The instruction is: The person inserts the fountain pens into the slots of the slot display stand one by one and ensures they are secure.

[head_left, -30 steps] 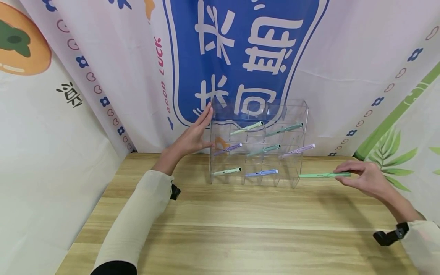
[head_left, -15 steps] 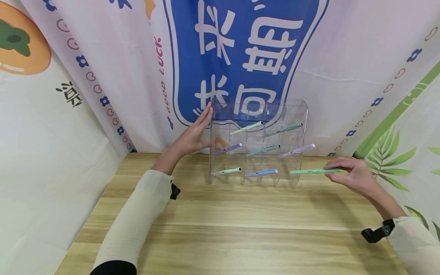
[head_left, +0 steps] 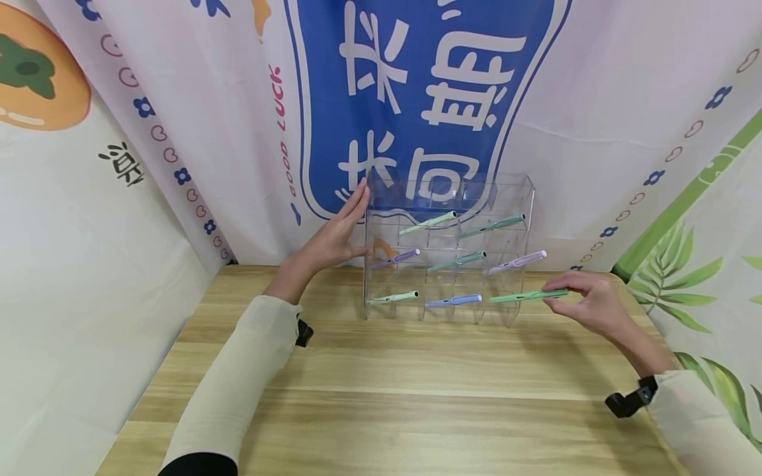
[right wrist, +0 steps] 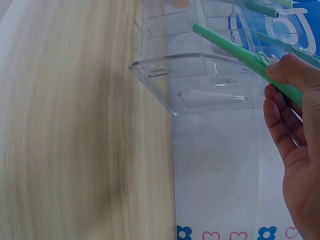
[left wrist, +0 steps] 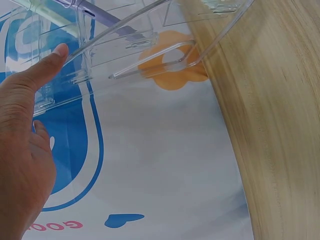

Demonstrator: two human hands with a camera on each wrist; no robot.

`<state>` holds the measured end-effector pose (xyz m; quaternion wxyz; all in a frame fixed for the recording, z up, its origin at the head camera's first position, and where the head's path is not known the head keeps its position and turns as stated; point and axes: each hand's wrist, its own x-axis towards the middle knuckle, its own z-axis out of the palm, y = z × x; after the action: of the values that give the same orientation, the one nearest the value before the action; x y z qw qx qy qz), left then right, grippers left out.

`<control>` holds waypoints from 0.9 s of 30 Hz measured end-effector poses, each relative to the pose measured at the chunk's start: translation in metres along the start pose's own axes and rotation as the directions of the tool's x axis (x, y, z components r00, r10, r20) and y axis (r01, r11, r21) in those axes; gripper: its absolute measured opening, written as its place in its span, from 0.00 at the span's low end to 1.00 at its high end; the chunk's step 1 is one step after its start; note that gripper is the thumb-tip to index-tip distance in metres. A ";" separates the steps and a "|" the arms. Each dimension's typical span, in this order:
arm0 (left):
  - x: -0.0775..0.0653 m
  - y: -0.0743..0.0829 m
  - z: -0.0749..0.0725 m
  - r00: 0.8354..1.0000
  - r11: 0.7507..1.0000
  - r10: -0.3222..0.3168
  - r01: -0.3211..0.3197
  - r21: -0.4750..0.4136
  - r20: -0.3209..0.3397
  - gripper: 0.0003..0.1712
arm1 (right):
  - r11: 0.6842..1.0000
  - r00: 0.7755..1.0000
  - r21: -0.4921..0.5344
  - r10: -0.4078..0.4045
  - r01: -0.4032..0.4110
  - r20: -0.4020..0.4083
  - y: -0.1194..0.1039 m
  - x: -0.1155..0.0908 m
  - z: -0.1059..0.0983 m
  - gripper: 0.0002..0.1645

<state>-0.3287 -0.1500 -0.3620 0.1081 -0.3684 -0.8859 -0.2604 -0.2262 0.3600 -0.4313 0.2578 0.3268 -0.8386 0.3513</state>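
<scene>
A clear acrylic pen rack stands on the table, with several pens lying tilted in its compartments. My left hand rests against the rack's left side, fingers straight and upward, and the thumb touches the side lower down. In the right wrist view, my right hand pinches a bright green pen between thumb and fingers near one end. The pen's other end points left, in front of the bottom row's right compartment; whether it is inside cannot be told.
Lying in the bottom row are a pale green pen and a blue pen. Purple, teal and lilac pens occupy the middle row. Behind the wooden table hangs a printed curtain.
My right hand has moved left with the green pen, whose tip now overlaps the lower right of the rack and tilts slightly. The left hand stays in place against the rack.
</scene>
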 end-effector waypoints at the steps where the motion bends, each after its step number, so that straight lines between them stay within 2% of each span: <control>1: 0.000 0.000 0.000 1.000 1.000 -0.001 0.001 0.001 -0.001 0.72 | 1.000 1.000 0.005 0.003 -0.003 -0.005 0.000 0.000 0.002 0.24; 10: 0.001 0.000 -0.001 1.000 1.000 0.004 -0.004 0.010 0.000 0.72 | 1.000 0.999 0.000 -0.027 0.027 -0.021 0.003 -0.002 0.021 0.24; 17: 0.001 0.000 0.000 1.000 1.000 0.002 -0.002 0.010 0.002 0.73 | 1.000 1.000 -0.015 -0.024 0.024 -0.007 -0.002 0.000 0.028 0.23; 27: 0.001 0.000 -0.001 1.000 1.000 -0.002 0.002 0.015 0.009 0.72 | 0.997 0.997 -0.002 -0.075 0.075 -0.031 0.001 -0.003 0.037 0.23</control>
<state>-0.3295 -0.1502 -0.3615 0.1066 -0.3681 -0.8885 -0.2524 -0.2327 0.3336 -0.4569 0.2841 0.3523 -0.8219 0.3461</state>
